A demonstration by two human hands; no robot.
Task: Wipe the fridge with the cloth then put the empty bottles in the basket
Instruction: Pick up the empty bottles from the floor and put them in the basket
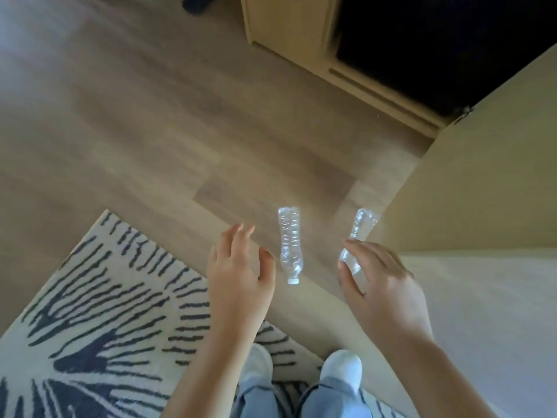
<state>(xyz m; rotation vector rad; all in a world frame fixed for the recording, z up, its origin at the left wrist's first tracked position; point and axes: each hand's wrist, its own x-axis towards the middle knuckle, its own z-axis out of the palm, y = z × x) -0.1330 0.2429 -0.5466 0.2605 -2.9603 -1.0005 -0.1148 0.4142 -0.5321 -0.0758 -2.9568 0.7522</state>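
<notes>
Two crumpled clear empty bottles lie on the wooden floor in front of my feet. The left bottle (290,245) points its white cap toward me. My left hand (239,267) hovers just left of it with fingers spread, touching nothing. The right bottle (360,233) lies beside the open cabinet door; my right hand (379,279) curls thumb and fingers round its near end, which hides the cap. The dark fridge front (452,40) sits inside the wooden cabinet at the top right. No cloth or basket is in view.
The open cabinet door (482,176) stands to the right, close to the right bottle. A striped cream and dark rug (99,312) covers the floor at the lower left. My white shoes (340,369) stand at the rug's edge. A dark object (196,3) lies at the top.
</notes>
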